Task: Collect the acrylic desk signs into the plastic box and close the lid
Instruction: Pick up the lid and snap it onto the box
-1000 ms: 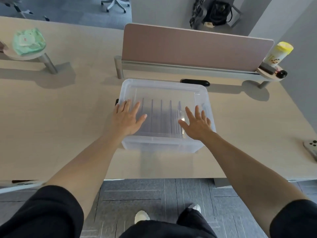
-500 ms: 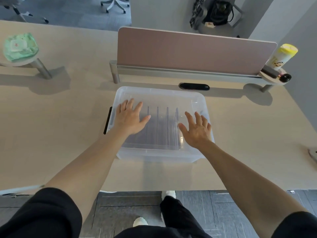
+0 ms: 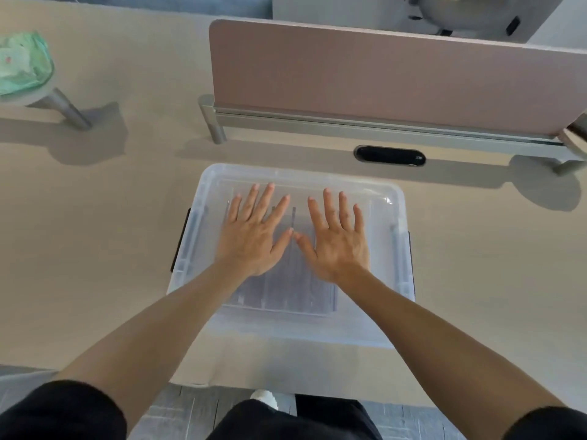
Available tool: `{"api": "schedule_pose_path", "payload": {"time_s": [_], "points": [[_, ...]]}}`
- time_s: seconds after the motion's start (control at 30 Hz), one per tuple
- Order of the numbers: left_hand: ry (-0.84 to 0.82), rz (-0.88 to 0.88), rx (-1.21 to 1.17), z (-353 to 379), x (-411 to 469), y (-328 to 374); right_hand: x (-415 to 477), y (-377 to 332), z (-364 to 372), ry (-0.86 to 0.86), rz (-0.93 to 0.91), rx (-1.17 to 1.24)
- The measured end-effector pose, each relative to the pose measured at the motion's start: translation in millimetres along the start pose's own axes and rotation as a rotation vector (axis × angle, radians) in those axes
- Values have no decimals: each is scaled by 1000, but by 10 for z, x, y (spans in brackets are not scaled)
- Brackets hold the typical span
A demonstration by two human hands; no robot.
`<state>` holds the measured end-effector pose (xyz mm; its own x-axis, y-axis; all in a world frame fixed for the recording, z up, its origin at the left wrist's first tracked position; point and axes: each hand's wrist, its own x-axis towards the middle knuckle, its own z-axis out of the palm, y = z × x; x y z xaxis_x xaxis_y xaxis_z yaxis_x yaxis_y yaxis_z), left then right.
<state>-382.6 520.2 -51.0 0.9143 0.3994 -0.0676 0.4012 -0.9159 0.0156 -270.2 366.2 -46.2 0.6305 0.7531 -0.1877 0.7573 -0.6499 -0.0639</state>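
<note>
The pale surface (image 3: 95, 236) ran wide under you, with the pink divider panel (image 3: 381, 77) standing at its far side and the clear plastic box (image 3: 394, 312) sitting square in front of you. The lid (image 3: 378, 198) lay across the top of it, and the acrylic desk signs (image 3: 286, 293) showed through as a row of upright ribs inside, so the collecting looked done and only the closing remained.

Here was the risk as I read it: the dark side latches (image 3: 180, 239) sat out at the box's ends, and you were pressing at the middle. A lid pushed down in the centre alone could bow and leave a corner unseated, and a tall sign could hold it proud. Whether the rim had caught all round, I couldn't tell.

Your left hand (image 3: 251, 239) lay flat on the lid, fingers spread wide, gripping nothing. Your right hand (image 3: 338, 242) matched it just beside, palm down, thumbs nearly touching.
</note>
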Motion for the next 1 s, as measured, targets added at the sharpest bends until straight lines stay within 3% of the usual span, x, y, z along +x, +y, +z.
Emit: {"api": "schedule_pose_path", "payload": {"time_s": [0.4,0.5,0.67,0.73,0.83,0.9,1.0], "points": [[-119,-37,-19,-202,143,23,106,154,-231,-45,-116,26],[-28,-94,-65,-232,64,-117,-11,384,-339,3,-108,69],[254,-257,-265,-249,-234,-486,-230,927,-460,373,166,428],[235,-392,-361,-279,-349,-600,-270,1030,-464,305,328,502],[19,-723,-697,-318,-448,-690,-286,1007,-372,70,555,535],[-108,-906,-925,-300,-425,-732,-293,992,-306,15,693,713],[-162,-978,-939,-247,-372,-811,-271,1049,-266,-48,864,1060]]}}
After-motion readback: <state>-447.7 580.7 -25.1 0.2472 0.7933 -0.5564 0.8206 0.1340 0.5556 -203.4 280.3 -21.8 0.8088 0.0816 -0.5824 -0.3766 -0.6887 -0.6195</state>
